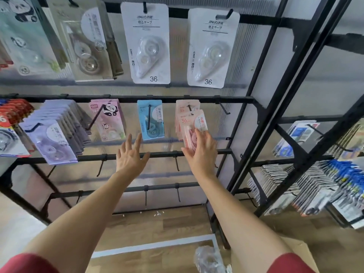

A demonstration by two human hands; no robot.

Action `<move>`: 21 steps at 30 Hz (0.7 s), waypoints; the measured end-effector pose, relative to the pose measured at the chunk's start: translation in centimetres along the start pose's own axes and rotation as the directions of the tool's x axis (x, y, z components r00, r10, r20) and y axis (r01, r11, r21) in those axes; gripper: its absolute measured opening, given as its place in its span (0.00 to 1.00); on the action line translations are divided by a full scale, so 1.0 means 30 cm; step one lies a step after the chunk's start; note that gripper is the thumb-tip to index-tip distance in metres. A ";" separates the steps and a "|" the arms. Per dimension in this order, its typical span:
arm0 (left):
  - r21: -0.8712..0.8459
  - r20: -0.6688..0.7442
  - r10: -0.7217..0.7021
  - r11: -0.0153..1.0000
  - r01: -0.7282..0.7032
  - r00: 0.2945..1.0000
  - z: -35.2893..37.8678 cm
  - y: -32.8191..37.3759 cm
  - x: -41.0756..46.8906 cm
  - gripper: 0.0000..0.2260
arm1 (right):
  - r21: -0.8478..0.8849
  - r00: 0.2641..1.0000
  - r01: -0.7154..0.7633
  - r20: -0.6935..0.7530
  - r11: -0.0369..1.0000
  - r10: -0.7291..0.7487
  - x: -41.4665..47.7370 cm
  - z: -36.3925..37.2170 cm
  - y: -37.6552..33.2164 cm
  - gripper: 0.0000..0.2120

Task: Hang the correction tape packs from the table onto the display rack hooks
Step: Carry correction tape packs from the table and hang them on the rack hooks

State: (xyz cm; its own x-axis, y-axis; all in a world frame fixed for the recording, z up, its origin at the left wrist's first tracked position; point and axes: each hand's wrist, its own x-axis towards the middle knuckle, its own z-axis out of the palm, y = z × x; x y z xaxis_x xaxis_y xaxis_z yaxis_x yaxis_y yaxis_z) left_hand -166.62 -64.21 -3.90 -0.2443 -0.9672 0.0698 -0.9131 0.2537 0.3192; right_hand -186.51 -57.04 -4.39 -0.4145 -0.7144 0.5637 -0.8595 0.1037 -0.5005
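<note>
Your right hand grips the pink pack low (left hand spread, empty); it's probably light, stiff card, so hold the edges.

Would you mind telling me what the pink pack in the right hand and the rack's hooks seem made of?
Pink pack: apparently matte printed card with a clear, shiny plastic blister on its front. Hooks: probably metal rod with a black matte coating, thin yet straight.

both bare arms stretched forward and up, red sleeves at shoulders. left grip flat, fingers spread, holding nothing. right grip clasps pink pack at its lower end.
</note>
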 end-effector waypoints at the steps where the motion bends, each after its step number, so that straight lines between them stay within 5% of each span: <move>1: 0.003 0.002 -0.003 1.000 0.003 1.000 0.003 0.000 0.004 0.32 | 0.005 1.000 -0.014 -0.008 1.000 0.014 0.004 0.006 0.003 0.32; 21: -0.004 -0.038 -0.071 0.997 0.071 0.997 -0.033 -0.076 0.145 0.31 | -0.016 0.964 -0.151 0.218 0.988 0.151 0.244 0.180 -0.003 0.35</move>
State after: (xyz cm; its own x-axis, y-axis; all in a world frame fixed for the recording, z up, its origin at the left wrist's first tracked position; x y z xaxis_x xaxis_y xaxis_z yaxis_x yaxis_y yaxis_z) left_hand -165.28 -69.00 -3.39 -0.1660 -0.9826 0.0829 -0.9268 0.1842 0.3274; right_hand -187.85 -66.03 -3.78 -0.4637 -0.8244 0.3246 -0.7920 0.2215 -0.5689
